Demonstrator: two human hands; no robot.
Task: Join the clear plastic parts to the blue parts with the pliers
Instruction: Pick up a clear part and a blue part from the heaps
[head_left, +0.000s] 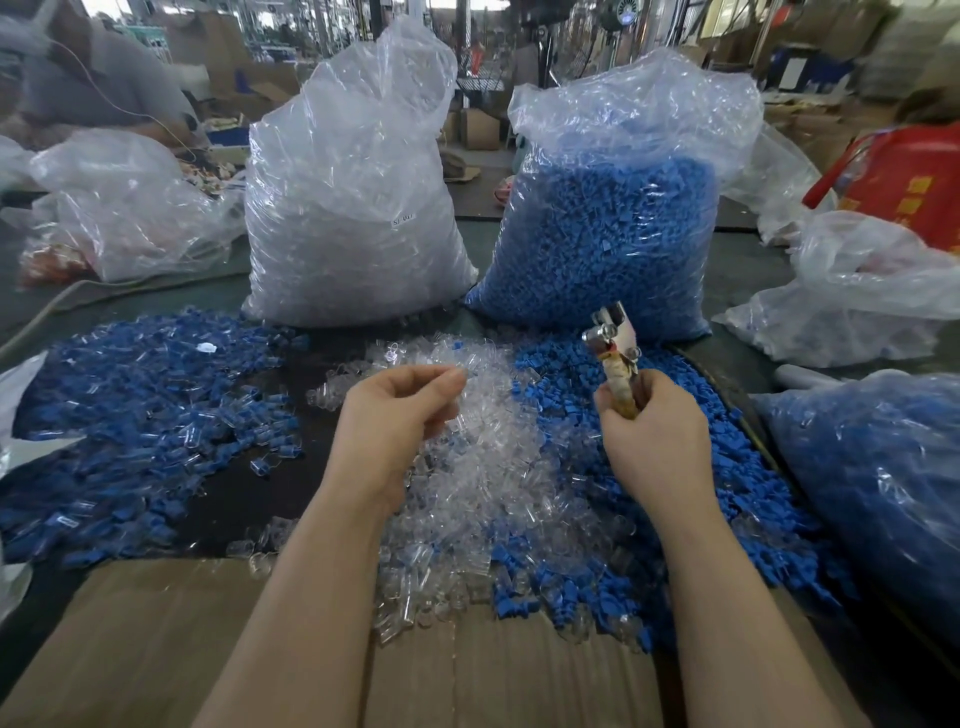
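While my right hand (649, 436) grips the pliers (615, 358) upright | left hand (400, 410) fingers pinch a clear part (464, 373) | over clear pile (483, 467), blue pile (727, 467) beside.

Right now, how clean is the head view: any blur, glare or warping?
Head view: wide-angle bends the edges; background blurred; glare on the clear bag and blue bag; left hand, right hand and pliers fairly sharp; loose clear parts hard to separate.
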